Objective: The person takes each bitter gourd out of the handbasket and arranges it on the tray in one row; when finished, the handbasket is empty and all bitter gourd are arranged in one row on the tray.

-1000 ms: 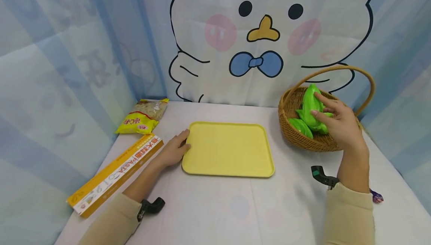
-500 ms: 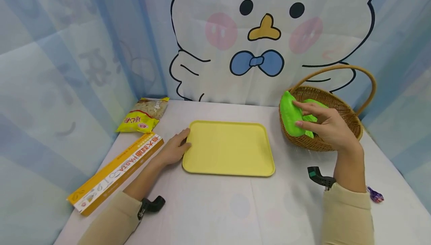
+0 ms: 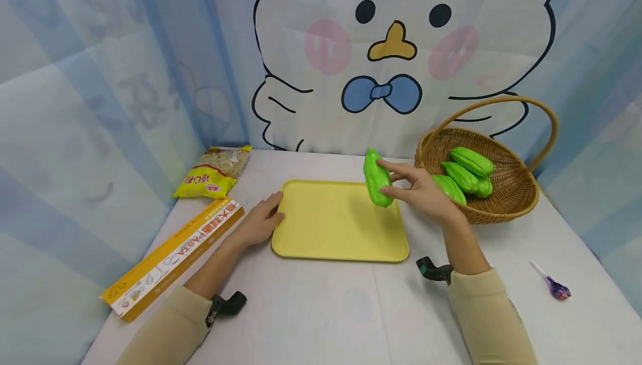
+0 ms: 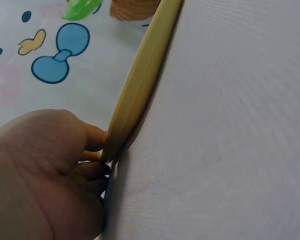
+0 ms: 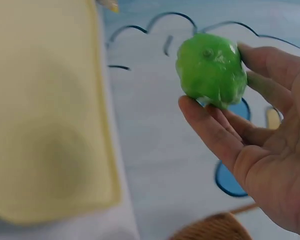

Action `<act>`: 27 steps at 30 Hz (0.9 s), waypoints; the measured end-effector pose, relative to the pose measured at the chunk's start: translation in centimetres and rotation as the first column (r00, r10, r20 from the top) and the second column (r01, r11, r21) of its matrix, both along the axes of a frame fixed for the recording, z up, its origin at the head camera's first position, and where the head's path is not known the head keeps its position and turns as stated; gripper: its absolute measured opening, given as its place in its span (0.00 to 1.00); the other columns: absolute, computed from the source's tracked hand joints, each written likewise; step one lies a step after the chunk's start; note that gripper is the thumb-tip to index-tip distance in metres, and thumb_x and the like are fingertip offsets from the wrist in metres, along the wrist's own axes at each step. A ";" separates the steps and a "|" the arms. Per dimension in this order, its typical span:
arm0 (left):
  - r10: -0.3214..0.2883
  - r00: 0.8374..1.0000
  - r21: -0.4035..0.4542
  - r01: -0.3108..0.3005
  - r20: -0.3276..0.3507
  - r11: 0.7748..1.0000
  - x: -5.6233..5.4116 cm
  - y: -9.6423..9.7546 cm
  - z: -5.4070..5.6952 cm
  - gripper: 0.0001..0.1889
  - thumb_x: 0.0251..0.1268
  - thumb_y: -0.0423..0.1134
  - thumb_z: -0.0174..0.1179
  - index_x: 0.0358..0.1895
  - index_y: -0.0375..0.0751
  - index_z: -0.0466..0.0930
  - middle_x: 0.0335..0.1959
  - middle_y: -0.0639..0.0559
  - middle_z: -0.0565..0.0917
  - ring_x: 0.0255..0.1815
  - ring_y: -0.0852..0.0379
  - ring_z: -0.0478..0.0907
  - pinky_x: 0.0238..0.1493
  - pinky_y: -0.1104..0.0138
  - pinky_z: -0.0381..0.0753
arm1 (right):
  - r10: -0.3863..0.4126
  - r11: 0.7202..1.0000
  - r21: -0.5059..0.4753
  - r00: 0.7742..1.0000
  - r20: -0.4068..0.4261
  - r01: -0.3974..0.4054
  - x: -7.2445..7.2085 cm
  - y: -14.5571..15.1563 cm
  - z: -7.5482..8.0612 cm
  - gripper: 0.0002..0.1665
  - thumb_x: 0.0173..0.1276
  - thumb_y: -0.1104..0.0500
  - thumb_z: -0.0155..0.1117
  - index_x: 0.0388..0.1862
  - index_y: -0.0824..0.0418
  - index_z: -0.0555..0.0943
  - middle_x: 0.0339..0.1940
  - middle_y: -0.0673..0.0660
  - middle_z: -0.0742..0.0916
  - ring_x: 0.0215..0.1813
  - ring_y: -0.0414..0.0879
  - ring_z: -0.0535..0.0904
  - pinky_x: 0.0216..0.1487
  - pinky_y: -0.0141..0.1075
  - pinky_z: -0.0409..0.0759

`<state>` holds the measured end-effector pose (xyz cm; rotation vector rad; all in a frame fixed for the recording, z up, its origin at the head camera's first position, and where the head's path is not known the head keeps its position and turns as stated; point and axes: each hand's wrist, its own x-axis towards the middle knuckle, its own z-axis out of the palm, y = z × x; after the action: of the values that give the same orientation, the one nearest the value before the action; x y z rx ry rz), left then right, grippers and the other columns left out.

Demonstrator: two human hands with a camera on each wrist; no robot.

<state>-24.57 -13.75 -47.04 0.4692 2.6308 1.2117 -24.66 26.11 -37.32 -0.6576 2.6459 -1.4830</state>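
My right hand pinches a bright green ribbed bitter melon between thumb and fingertips. It holds the melon over the right back corner of a yellow tray. In the right wrist view the melon's rounded end faces the camera, clear of the tray. My left hand holds the tray's left edge; the left wrist view shows thumb and curled fingers at the rim. Several more green melons lie in a wicker basket at the back right.
On the left lie a yellow pasta box and a clear and yellow food bag. A lollipop lies at the right. The basket's tall handle arches above it. A printed curtain hangs behind the table.
My right hand has lifted one melon out of the basket and carried it left to above the tray. The left hand has stayed at the tray's edge. The lollipop is now uncovered.
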 end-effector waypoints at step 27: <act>0.004 1.000 0.005 -0.004 -0.014 1.000 -0.2 0.1 -0.4 0.32 0.84 0.37 0.45 0.83 0.31 0.49 0.85 0.36 0.52 0.87 0.41 0.44 0.87 0.47 0.38 | 0.085 0.995 -0.067 0.965 0.248 -0.070 -2.1 -9.9 -5.2 0.37 0.70 0.56 0.74 0.76 0.49 0.75 0.64 0.61 0.82 0.59 0.57 0.78 0.49 0.38 0.83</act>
<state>-24.74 -13.68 -47.48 0.4752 2.6422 1.2214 -26.78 16.24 -42.52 -0.5306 2.3706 -1.5143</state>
